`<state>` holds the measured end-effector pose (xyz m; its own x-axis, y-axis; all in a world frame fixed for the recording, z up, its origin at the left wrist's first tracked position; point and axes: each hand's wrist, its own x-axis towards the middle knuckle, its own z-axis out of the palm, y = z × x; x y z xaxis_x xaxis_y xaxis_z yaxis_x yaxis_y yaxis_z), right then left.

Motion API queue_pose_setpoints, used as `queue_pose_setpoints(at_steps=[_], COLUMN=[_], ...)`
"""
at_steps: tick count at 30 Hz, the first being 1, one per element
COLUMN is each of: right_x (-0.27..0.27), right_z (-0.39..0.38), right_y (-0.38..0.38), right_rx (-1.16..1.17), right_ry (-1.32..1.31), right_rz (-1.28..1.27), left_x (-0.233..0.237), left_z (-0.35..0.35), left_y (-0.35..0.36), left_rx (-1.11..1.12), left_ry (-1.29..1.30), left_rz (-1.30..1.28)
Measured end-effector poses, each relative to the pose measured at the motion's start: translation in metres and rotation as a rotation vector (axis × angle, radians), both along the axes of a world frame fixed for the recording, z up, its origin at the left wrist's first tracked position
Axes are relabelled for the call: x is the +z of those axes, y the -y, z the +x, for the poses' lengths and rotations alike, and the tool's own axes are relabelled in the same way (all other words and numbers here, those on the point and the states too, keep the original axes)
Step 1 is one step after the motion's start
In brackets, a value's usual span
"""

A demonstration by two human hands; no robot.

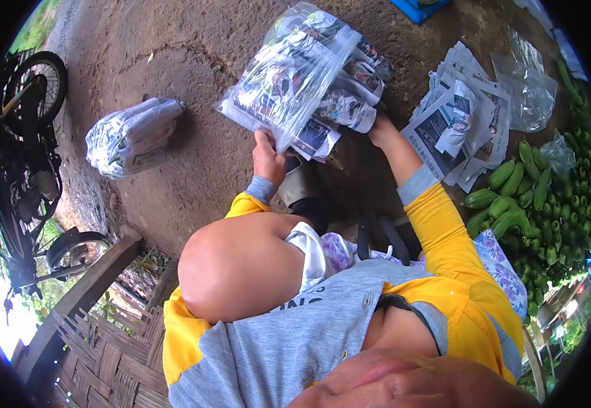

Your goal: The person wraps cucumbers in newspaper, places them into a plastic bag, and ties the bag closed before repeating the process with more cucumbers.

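Note:
A clear plastic bag (288,78) over newspaper-wrapped bundles lies in front of me, with several rolls of newspaper (346,109) showing at its right side. My left hand (268,160) is closed on the bag's near edge, thumb on top. At the bundles' lower right, my right hand (380,130) touches a newspaper roll; its fingers are mostly hidden behind the paper. What is inside the paper is mostly hidden, with a little green showing near the bag's top.
A filled plastic bag (132,136) sits on the ground at left. Loose newspaper sheets (462,122), clear plastic bags (528,92) and a large pile of green bananas (547,211) are at right. A motorcycle (30,156) stands far left, and a blue object (419,8) is at top.

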<state>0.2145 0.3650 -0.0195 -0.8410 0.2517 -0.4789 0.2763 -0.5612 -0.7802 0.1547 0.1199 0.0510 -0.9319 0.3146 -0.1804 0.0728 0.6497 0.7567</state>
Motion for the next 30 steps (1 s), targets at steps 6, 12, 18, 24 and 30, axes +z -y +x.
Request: queue_pose_setpoints(at_steps=[6,12,18,24,30], right_x=[0.039,0.1,0.12,0.145,0.138], right_z=[0.012,0.016,-0.002,-0.022,-0.031], right_y=[-0.027,-0.014,0.006,0.031,0.038], right_rx=[-0.215,0.059,0.208,0.275,0.391], right_ry=[0.303,-0.519,-0.33,-0.303,-0.365], right_rz=[0.254,1.418,1.603,1.558,1.501], left_x=[0.011,0.047,0.054,0.055,0.054], left_z=[-0.014,-0.021,-0.023,-0.026,-0.034], left_y=[0.008,0.0,-0.004,-0.002,0.016], left_rx=[-0.139,-0.261,-0.492,-0.581,-0.359], left_ry=[-0.146,-0.426,-0.573,-0.486,-0.439], left_rz=[-0.317,-0.138,0.022,0.078,0.248])
